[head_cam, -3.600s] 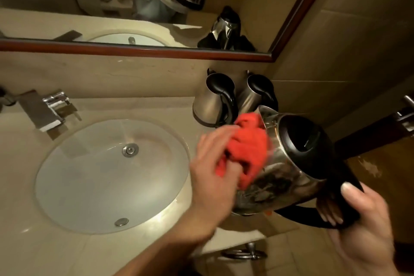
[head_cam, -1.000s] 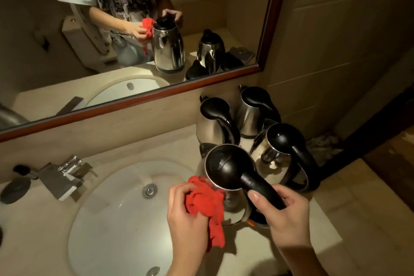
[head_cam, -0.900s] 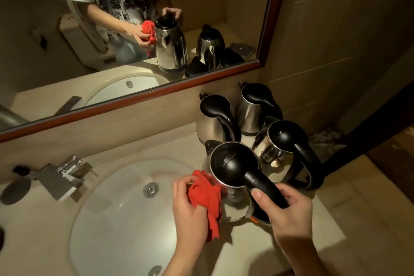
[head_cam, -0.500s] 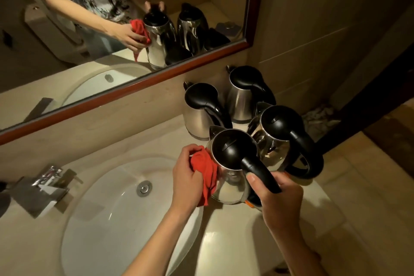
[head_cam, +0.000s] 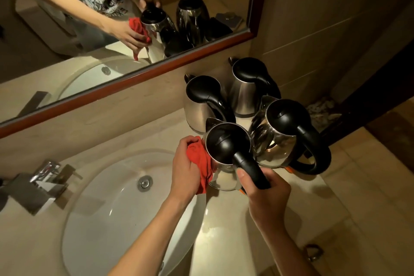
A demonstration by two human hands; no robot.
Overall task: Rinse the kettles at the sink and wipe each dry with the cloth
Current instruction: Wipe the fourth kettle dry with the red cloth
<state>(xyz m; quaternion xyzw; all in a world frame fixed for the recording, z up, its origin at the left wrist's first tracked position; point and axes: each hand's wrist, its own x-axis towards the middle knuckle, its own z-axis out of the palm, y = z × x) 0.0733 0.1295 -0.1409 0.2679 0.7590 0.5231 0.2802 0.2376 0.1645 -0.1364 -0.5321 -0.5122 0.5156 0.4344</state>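
My right hand (head_cam: 266, 195) grips the black handle of a steel kettle (head_cam: 226, 152) that stands upright on the counter beside the sink (head_cam: 116, 204). My left hand (head_cam: 184, 169) presses a red cloth (head_cam: 200, 163) against that kettle's left side. Three more steel kettles with black lids stand close behind it: one to the right (head_cam: 280, 136), one at the back left (head_cam: 201, 105), one at the back right (head_cam: 248, 87).
A chrome tap (head_cam: 44, 177) sits left of the white basin, whose drain (head_cam: 145, 182) shows in the middle. A framed mirror (head_cam: 143, 74) runs along the back wall. The counter edge drops off at the lower right, near a dark doorway (head_cam: 369, 96).
The kettle that was held tilted in the air now stands on the counter among the others. My left hand with the cloth has slid up the kettle's left side.
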